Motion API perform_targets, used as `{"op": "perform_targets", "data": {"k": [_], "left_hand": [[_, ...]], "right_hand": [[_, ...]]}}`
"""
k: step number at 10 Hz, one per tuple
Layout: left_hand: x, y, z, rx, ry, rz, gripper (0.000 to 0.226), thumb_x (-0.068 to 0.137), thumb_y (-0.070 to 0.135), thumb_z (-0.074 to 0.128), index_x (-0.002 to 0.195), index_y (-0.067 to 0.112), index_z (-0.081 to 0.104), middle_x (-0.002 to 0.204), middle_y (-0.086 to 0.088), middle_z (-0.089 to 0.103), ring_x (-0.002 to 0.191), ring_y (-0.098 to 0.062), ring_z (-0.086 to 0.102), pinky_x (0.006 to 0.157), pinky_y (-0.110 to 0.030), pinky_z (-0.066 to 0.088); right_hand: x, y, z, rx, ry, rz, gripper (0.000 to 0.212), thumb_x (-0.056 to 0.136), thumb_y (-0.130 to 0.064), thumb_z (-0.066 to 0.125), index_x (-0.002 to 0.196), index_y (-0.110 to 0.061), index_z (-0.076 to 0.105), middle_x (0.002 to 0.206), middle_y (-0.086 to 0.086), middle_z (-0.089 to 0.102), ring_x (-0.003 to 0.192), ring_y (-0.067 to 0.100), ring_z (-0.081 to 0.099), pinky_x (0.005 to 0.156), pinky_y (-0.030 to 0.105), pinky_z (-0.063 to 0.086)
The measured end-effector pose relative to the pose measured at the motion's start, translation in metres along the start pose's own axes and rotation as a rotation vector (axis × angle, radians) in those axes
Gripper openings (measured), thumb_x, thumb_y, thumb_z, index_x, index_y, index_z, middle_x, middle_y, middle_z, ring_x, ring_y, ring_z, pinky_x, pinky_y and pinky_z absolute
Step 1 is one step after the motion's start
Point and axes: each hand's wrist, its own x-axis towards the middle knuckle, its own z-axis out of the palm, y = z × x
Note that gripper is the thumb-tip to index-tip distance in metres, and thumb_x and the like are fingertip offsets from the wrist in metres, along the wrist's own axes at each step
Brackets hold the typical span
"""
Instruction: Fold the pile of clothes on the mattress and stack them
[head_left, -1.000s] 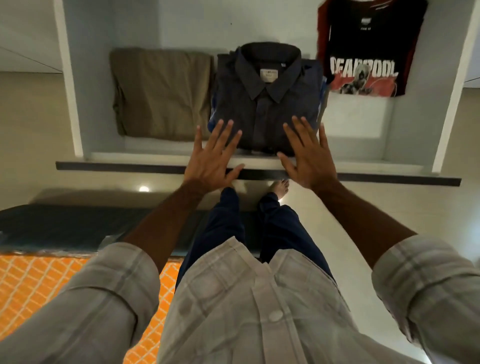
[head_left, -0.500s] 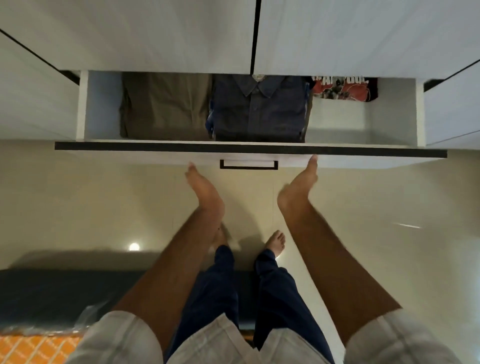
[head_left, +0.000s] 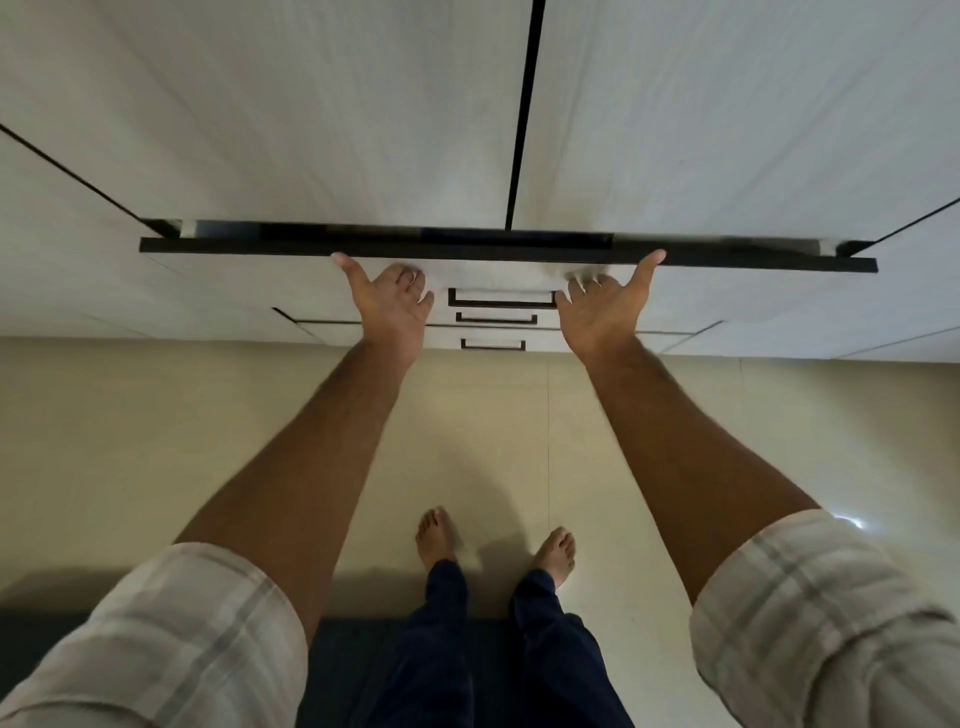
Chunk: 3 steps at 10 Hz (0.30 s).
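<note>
The white drawer (head_left: 260, 275) with its dark top edge is pushed almost fully into the wardrobe. Only a narrow dark slit (head_left: 436, 236) of its inside shows, so the folded clothes in it are hidden. My left hand (head_left: 392, 304) presses on the drawer front left of the black handle (head_left: 501, 299), thumb stretched up to the dark edge. My right hand (head_left: 602, 309) presses on the front right of the handle, thumb likewise on the edge. Neither hand holds anything.
Shut white wardrobe doors (head_left: 311, 104) rise above the drawer. Two more drawers with black handles (head_left: 496, 318) sit below it. My bare feet (head_left: 439, 535) stand on the beige tiled floor (head_left: 156, 441). A dark mattress edge (head_left: 348, 670) lies at the bottom, behind my legs.
Both hands left the folded dark shirt and pushed the drawer inward. The clothes, visible before, are now out of sight and the drawer is nearly closed.
</note>
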Motion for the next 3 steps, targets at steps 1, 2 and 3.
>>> {"op": "perform_targets", "data": {"k": [1, 2, 3], "left_hand": [[0.021, 0.014, 0.005, 0.12, -0.031, 0.039, 0.087, 0.1, 0.068, 0.016, 0.154, 0.0, 0.028, 0.159, -0.015, 0.034, 0.147, -0.027, 0.034, 0.123, -0.047, 0.021], [0.028, 0.009, 0.0, 0.258, -0.042, 0.008, 0.064, 0.108, 0.046, 0.024, 0.155, 0.004, 0.029, 0.162, -0.011, 0.031, 0.149, -0.024, 0.031, 0.121, -0.041, 0.022], [0.022, -0.008, -0.002, 0.603, -0.019, 0.117, 0.064, 0.107, 0.027, 0.036, 0.159, 0.001, 0.009, 0.167, -0.013, 0.009, 0.155, -0.024, 0.011, 0.124, -0.04, 0.01]], "right_hand": [[0.014, -0.004, 0.01, -0.079, -0.001, -0.045, 0.099, 0.09, -0.083, 0.031, 0.162, -0.018, 0.012, 0.168, 0.002, 0.019, 0.153, 0.021, 0.025, 0.126, 0.043, 0.017], [0.02, 0.001, 0.007, -0.227, -0.012, -0.039, 0.092, 0.092, -0.08, 0.029, 0.162, -0.022, 0.014, 0.168, -0.001, 0.019, 0.154, 0.021, 0.023, 0.126, 0.042, 0.016], [0.019, 0.014, 0.001, -0.525, 0.056, -0.146, 0.076, 0.101, -0.065, 0.036, 0.162, -0.022, 0.018, 0.169, 0.002, 0.016, 0.155, 0.023, 0.016, 0.122, 0.04, 0.01]]}}
